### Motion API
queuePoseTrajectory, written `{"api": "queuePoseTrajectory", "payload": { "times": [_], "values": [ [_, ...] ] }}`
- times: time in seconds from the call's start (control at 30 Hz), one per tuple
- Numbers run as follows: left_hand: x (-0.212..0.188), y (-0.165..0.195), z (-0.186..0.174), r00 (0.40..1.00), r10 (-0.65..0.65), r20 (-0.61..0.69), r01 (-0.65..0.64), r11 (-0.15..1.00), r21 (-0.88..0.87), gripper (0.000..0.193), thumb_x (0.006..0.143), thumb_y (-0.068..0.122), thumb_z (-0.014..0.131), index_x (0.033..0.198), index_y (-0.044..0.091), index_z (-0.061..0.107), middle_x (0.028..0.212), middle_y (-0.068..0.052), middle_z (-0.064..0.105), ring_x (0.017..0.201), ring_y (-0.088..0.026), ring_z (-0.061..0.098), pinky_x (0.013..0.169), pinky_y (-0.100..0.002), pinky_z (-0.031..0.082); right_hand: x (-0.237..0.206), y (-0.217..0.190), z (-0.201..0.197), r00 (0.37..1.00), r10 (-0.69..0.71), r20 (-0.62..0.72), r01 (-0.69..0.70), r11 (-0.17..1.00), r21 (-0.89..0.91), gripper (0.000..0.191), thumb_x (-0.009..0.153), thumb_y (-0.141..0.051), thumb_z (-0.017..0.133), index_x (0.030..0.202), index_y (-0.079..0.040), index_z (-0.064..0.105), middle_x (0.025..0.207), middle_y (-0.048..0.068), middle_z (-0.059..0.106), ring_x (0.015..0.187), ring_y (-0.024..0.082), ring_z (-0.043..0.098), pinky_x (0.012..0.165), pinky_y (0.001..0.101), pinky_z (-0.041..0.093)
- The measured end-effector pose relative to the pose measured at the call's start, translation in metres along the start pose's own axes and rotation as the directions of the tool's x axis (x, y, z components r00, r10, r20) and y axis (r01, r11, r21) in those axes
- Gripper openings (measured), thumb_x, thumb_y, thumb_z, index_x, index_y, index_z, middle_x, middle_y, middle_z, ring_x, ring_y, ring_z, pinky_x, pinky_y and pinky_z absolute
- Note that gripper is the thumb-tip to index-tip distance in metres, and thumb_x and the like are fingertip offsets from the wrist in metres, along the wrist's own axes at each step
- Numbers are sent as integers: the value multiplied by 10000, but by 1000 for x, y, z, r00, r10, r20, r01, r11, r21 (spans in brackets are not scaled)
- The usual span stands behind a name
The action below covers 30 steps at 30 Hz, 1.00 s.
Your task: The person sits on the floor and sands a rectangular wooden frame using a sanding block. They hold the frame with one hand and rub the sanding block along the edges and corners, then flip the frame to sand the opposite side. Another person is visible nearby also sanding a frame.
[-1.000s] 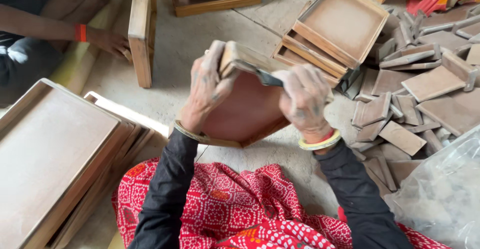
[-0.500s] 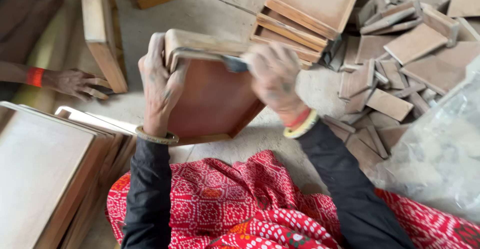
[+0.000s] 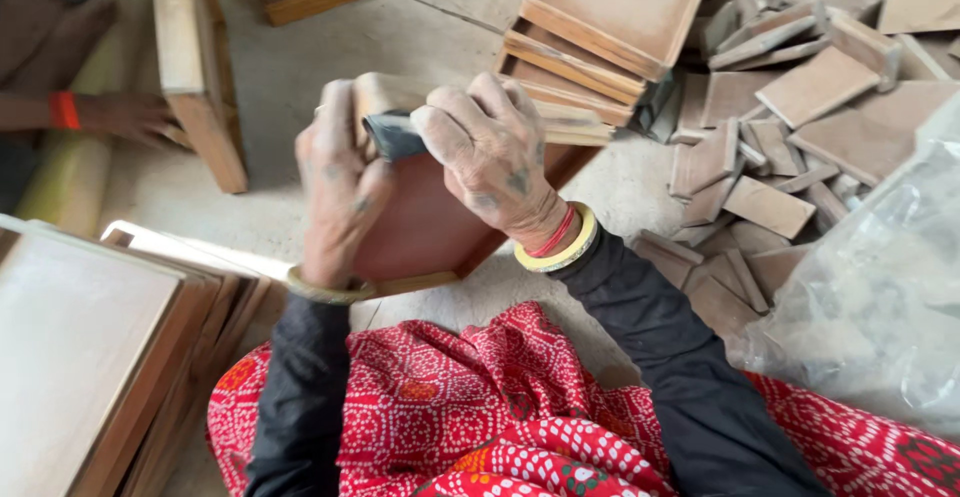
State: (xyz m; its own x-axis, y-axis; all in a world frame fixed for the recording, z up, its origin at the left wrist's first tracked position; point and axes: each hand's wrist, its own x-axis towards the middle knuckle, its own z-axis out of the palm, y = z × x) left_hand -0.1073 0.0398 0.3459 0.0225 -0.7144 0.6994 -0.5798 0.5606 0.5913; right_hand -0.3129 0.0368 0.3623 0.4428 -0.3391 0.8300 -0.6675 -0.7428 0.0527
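Reddish-brown wooden tray point(image 3: 430, 222) stands tilted on edge; left hand point(image 3: 340, 192) clasps its side, right hand point(image 3: 490, 157) presses dark sandpaper point(image 3: 395, 137) onto its rim.

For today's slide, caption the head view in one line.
Both hands, left hand and right hand, sanding wooden tray.
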Motion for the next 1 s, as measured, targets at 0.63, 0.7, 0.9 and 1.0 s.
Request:
{"api": "queuePoseTrajectory", "payload": {
  "times": [0.63, 0.7, 0.9, 1.0],
  "values": [
    [9, 23, -6, 992, 126, -19, -126, 992, -17, 341, 884, 32, 606, 1200, -43, 502, 873, -201, 548, 727, -343, 540, 705, -413, 458, 6, 10, -3, 996, -57, -63, 56, 998, -14, 164, 896, -61, 653, 1044, -129, 667, 992, 25, 632, 878, 225, 543, 796, 387, 410],
    [7, 16, -19, 993, -110, 31, 112, 993, -45, 215, 1064, 156, 658, 1124, -7, 532, 830, -171, 559, 698, -278, 560, 671, -363, 454, -21, 30, -7, 999, -20, -32, 19, 999, -38, 237, 832, -21, 620, 1037, -133, 661, 1003, 32, 644, 923, 246, 563, 828, 395, 441],
    [-7, -5, -45, 973, -214, -84, 208, 975, -72, 266, 1096, 223, 672, 1118, -6, 539, 871, -97, 575, 748, -151, 491, 688, -322, 437, -82, 114, 9, 977, 212, 32, -211, 977, -27, 198, 881, 48, 626, 1047, -59, 641, 1026, 97, 651, 998, 329, 613, 868, 427, 506],
    [-15, -15, -58, 953, -261, -153, 247, 963, -110, 225, 1082, 192, 686, 1093, 9, 555, 890, -61, 527, 817, -116, 454, 734, -297, 427, -93, 110, 34, 903, 429, -7, -407, 861, 305, 93, 1026, -109, 723, 1055, -33, 679, 962, 81, 664, 918, 264, 666, 809, 362, 519]
  ]
}}
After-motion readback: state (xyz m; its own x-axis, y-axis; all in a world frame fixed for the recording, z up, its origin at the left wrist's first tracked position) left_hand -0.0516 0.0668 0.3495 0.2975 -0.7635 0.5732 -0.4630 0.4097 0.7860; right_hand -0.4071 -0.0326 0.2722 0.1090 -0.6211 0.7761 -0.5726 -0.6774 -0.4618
